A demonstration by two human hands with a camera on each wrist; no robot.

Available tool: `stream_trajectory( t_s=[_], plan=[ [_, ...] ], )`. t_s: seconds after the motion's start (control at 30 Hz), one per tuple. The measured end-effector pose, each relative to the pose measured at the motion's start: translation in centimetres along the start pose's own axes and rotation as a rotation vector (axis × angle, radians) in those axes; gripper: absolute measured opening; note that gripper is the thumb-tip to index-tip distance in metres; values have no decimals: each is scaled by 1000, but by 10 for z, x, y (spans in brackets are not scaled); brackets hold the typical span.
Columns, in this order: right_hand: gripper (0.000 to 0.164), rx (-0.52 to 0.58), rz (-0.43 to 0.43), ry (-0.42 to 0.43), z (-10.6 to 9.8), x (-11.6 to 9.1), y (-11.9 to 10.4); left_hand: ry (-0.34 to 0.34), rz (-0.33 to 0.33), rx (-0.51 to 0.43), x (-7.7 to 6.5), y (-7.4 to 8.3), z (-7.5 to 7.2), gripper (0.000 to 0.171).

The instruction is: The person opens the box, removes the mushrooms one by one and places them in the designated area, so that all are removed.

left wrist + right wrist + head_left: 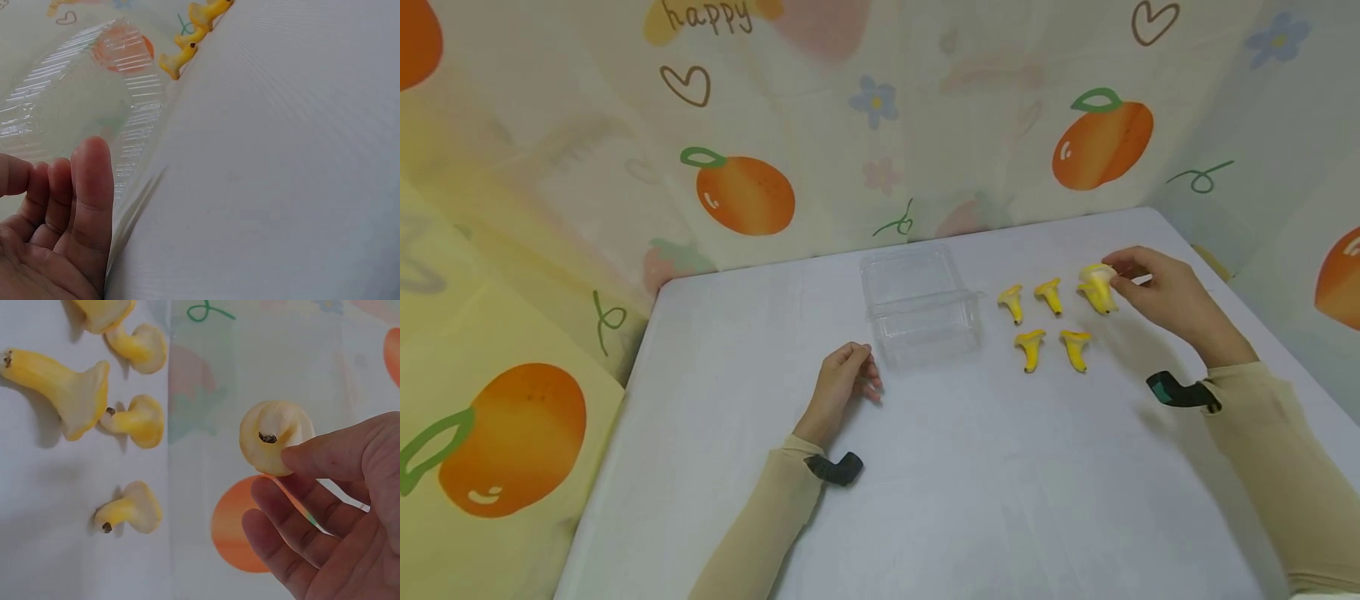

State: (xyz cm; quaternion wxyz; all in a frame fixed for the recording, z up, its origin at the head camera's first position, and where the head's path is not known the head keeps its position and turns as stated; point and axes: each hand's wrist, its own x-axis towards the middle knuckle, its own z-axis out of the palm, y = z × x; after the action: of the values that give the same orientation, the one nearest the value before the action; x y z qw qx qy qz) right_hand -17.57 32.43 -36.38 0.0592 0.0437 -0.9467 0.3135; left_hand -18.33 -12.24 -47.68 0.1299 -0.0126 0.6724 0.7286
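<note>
My right hand [1165, 292] pinches a yellow mushroom [275, 437] by its pale cap, between thumb and fingers. In the right wrist view its dark stem end faces the camera. Another yellow mushroom [1102, 304] is overlapped by the held one in the head view. Several more lie to its left, among them a mushroom [1076, 350] in the front row. My left hand [842, 383] is beside the near left corner of a clear plastic box [928, 333], its fingers loosely bent with nothing in them. The box's lid [910, 273] is folded back.
A white-covered table [737, 500] carries everything. Behind it and at both sides hangs a cloth [820, 100] printed with oranges, hearts and flowers. The mushrooms lie in two rough rows right of the box.
</note>
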Motion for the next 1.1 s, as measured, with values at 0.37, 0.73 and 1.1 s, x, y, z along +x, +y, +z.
stream_trajectory(
  t_s=[0.37, 0.73, 1.1],
  plan=[
    [36, -9, 74, -35, -1, -4, 11, -1, 1, 6, -1, 0, 1, 27],
    [35, -11, 80, 3, 0, -13, 27, 4, -3, 5, -1, 1, 2, 24],
    [36, -15, 116, -17, 3, -22, 41, 8, 1, 14, -1, 1, 2, 24]
  ],
)
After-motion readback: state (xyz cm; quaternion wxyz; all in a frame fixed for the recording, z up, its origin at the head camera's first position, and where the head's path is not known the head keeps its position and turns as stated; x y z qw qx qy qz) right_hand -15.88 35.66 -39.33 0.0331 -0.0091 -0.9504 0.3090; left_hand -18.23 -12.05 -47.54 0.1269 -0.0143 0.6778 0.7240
